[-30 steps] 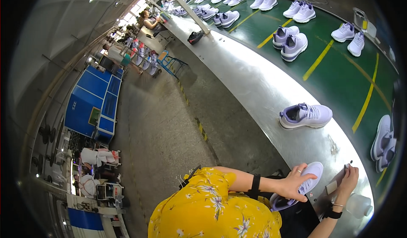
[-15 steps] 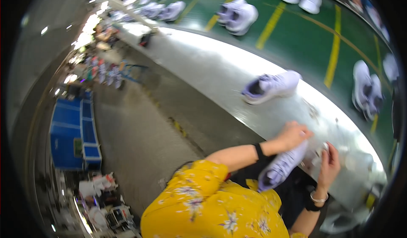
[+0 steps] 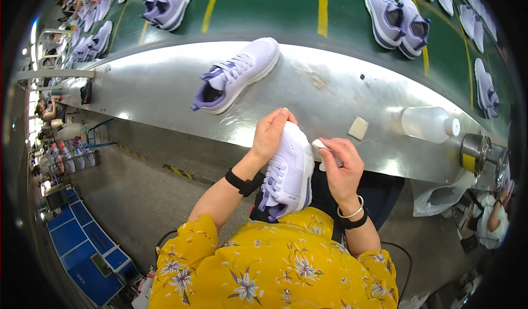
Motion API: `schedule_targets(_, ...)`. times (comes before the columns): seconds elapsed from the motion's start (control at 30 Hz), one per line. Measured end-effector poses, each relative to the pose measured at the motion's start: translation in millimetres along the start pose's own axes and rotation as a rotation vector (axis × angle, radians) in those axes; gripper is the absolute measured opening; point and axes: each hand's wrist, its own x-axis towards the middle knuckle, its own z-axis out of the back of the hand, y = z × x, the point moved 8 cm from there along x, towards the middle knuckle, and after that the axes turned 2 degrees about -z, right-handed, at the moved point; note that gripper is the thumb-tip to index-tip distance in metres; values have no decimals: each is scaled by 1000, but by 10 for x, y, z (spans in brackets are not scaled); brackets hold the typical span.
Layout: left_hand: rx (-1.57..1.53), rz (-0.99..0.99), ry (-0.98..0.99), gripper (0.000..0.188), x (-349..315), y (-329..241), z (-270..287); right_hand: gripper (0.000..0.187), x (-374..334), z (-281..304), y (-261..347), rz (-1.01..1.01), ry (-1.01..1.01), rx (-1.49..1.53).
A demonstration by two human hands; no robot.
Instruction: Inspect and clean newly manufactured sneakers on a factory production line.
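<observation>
My left hand (image 3: 268, 137) is closed around the toe end of a lilac sneaker (image 3: 292, 168). The shoe stands upright over my lap, toe up, its laces facing left and its white sole edge to the right. Just right of that sole, my right hand (image 3: 344, 168) pinches a small white piece of cloth or pad (image 3: 320, 145); whether it touches the shoe I cannot tell. On the metal bench beyond my left hand, a second lilac sneaker (image 3: 242, 72) rests on its sole, toe to the upper right.
The metal bench (image 3: 165, 94) borders a green conveyor (image 3: 275, 12) carrying several pairs of lilac sneakers. A cream square pad (image 3: 358, 128), a translucent bottle (image 3: 426, 124) lying on its side and a metal container (image 3: 476, 152) are on the bench. A plastic bag (image 3: 440, 196) hangs at its right edge.
The view has swung right and levelled out. My right hand with the white piece has come closer to the held sneaker, which my left hand still grips.
</observation>
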Motion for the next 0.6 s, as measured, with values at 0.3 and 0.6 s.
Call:
schedule_targets(0.3, 102, 24, -104, 39, 108, 23, -35, 27, -387, -116, 62, 231, 50, -240)
schedule_targets(0.6, 17, 79, -120, 38, 73, 61, 35, 21, 192, -387, 174, 218, -20, -224)
